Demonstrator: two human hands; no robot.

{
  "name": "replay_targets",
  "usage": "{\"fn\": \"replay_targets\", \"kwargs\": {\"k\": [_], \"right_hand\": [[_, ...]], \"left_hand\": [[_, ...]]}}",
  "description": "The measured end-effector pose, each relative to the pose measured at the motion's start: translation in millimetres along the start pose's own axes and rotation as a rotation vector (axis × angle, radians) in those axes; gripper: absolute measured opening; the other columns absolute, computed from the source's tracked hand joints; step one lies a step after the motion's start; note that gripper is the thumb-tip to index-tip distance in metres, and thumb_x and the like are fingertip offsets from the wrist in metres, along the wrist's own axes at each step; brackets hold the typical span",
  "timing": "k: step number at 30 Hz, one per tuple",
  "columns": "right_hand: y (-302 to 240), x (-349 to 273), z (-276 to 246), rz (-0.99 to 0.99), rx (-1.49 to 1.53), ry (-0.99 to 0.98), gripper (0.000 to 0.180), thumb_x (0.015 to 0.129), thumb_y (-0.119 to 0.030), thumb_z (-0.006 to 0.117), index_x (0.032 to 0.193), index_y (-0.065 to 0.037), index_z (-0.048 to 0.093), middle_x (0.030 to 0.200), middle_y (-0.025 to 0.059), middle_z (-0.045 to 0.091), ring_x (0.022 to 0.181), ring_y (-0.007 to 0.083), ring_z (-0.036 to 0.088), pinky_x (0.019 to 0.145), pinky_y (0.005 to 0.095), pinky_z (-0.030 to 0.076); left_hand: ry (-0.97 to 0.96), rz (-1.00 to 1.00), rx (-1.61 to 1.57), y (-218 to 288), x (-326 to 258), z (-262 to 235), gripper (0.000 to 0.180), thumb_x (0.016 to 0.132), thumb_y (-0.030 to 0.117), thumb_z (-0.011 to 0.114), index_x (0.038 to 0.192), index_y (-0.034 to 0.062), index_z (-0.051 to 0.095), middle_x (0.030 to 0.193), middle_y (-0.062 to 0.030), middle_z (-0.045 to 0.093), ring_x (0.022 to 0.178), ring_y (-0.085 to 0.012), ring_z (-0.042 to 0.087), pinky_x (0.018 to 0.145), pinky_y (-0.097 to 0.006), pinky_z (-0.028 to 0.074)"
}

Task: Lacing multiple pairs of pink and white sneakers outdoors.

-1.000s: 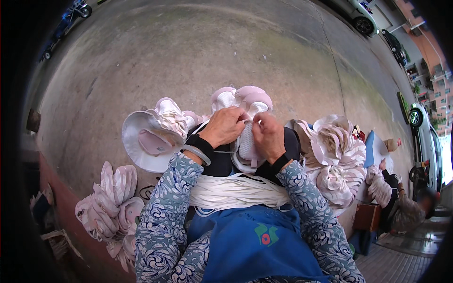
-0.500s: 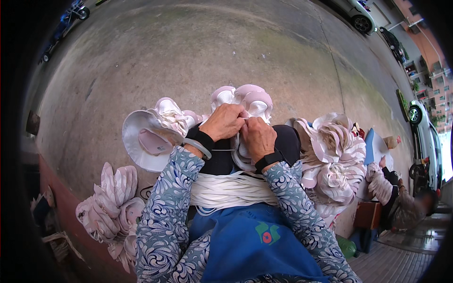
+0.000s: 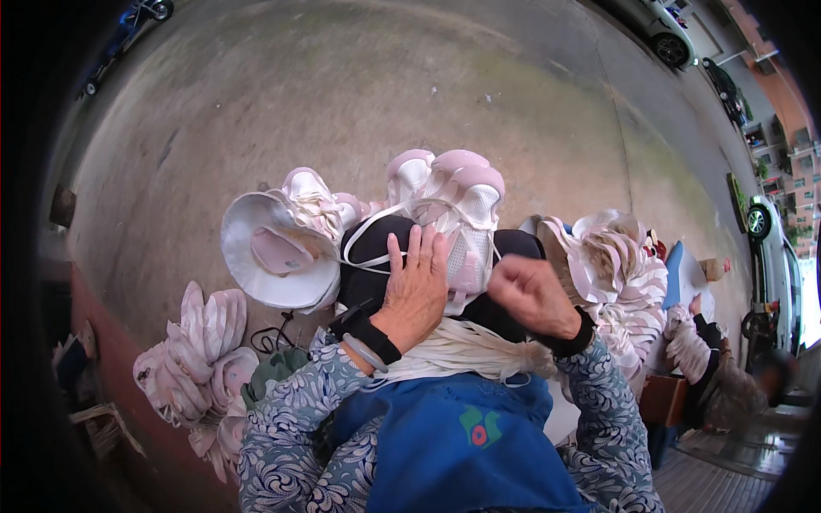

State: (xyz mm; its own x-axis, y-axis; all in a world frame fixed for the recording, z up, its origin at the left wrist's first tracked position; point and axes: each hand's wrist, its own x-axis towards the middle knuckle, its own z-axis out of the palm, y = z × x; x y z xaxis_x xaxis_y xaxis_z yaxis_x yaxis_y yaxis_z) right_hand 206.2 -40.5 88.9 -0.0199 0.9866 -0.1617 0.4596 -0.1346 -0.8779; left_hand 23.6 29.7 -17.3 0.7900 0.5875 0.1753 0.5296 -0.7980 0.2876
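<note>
The hands were apart: the left hand point(image 3: 416, 286) lay flat and unclenched mid-frame, fingertips at the left edge of a pink-and-white shoe upper point(image 3: 469, 244); the right hand point(image 3: 534, 295) was curled and blurred, just right of it, whether on a lace I could not tell. The upper stood between and above them, long axis running up the frame, the left hand nearer. A white lace point(image 3: 363, 231) looped left; bundled laces point(image 3: 462, 342) lay below, stacked pieces point(image 3: 629, 278) centre right.

Outdoors, probably a paved yard: concrete ground point(image 3: 342, 111), parked cars point(image 3: 780, 256), pinkish building point(image 3: 802, 162).
</note>
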Motion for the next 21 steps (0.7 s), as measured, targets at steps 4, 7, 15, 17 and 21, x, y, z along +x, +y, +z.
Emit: {"fn": "replay_targets", "kwargs": {"k": [4,7,15,17,21], "right_hand": [[20.5,31.9,-12.5,-0.237,-0.304,0.498,0.015,0.091,-0.014,0.058,0.089,0.001,0.06,0.073,0.0156,0.057,0.066,0.0308,0.054,0.062,0.0358,0.044],[31.9,58.3,0.8,-0.245,-0.026,0.432,0.018,0.096,-0.016,0.053,0.093,0.0,0.06,0.076,0.0149,0.055,0.07,0.0239,0.055,0.066,0.0359,0.044],[6.4,42.5,-0.7,0.031,0.168,0.184,0.024,0.1,-0.02,0.047,0.086,-0.002,0.053,0.071,0.0037,0.049,0.066,0.0125,0.049,0.06,0.0294,0.041],[-11.6,3.7,-27.1,0.193,0.362,0.113,0.023,0.098,-0.02,0.049,0.086,-0.002,0.054,0.072,0.0031,0.05,0.066,0.0138,0.049,0.059,0.0298,0.042],[-71.6,-92.4,-91.0,0.026,0.574,-0.138,0.022,0.095,-0.019,0.053,0.079,-0.005,0.059,0.069,0.0044,0.056,0.063,0.019,0.056,0.056,0.0358,0.045]], "left_hand": [[0.011,0.018,0.084,-2.4,3.1,13.4,0.071,0.087,0.021,0.056,0.14,-0.0133,0.025,0.145,-0.0316,0.03,0.137,-0.0477,0.027,0.108,-0.069,0.013],[-0.007,0.002,0.097,-1.1,6.6,7.4,0.073,0.086,0.02,0.058,0.142,-0.0118,0.024,0.146,-0.031,0.029,0.137,-0.047,0.026,0.108,-0.069,0.012],[0.16,-0.095,-0.328,3.7,-0.4,-37.2,0.055,0.081,0.014,0.067,0.128,-0.0035,0.046,0.131,-0.0216,0.047,0.121,-0.0361,0.046,0.104,-0.051,0.031],[0.047,-0.169,-0.477,4.1,-0.5,-50.5,0.034,0.091,0.024,0.061,0.11,-0.0031,0.054,0.113,-0.0159,0.061,0.104,-0.0274,0.058,0.09,-0.039,0.044],[-0.567,-0.46,-1.485,8.9,28.7,-62.3,0.057,0.102,0.048,0.037,0.109,-0.0056,0.055,0.102,-0.0134,0.065,0.091,-0.021,0.063,0.083,-0.037,0.05]]}}
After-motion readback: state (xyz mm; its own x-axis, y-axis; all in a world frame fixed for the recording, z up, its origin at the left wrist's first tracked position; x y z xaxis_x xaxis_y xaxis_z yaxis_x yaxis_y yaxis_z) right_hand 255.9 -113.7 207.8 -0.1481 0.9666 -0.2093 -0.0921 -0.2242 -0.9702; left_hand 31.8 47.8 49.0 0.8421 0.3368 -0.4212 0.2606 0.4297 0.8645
